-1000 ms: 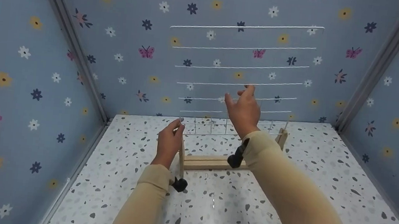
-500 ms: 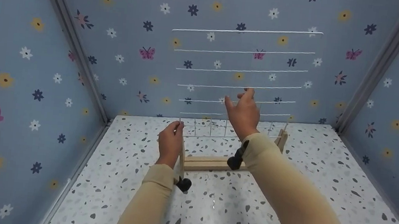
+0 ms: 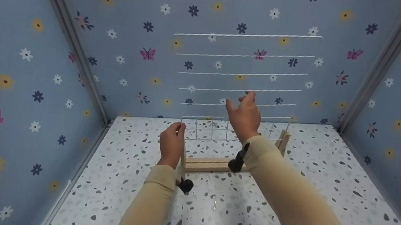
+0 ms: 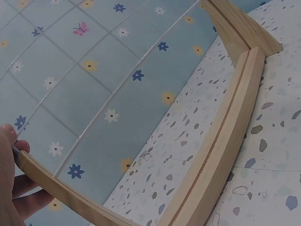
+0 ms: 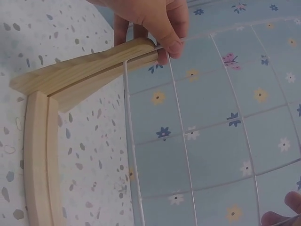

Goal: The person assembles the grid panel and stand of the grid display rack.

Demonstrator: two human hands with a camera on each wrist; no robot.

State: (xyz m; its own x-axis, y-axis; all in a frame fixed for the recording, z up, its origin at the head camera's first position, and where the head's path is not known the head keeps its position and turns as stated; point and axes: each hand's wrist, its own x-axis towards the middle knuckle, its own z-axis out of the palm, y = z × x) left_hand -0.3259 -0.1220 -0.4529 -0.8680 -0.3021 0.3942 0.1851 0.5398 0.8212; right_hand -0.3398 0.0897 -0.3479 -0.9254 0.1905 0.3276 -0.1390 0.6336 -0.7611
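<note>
In the head view a white wire grid (image 3: 243, 74) stands upright at a wooden stand (image 3: 214, 163). My left hand (image 3: 171, 144) is at the top of the stand's left post. Seen from the right wrist, its thumb and a finger pinch the grid's edge wire, while other fingers lie behind the wooden post (image 5: 89, 66). My right hand (image 3: 245, 116) overlaps the lower middle of the grid, thumb spread away from the fingers. Two of its fingertips (image 5: 292, 201) show by a wire at the lower right of the right wrist view.
The stand's right post (image 3: 283, 142) rises behind my right forearm. A speckled white tabletop (image 3: 227, 210) lies beneath. Blue flowered panels, including the back panel (image 3: 119, 38), enclose three sides. Black wrist devices, such as the left one (image 3: 186, 185), sit under both sleeves.
The grid's upper bars have come down in the head view, and the right hand has sunk slightly with them. My left hand has shifted a little down and right, still at the post top.
</note>
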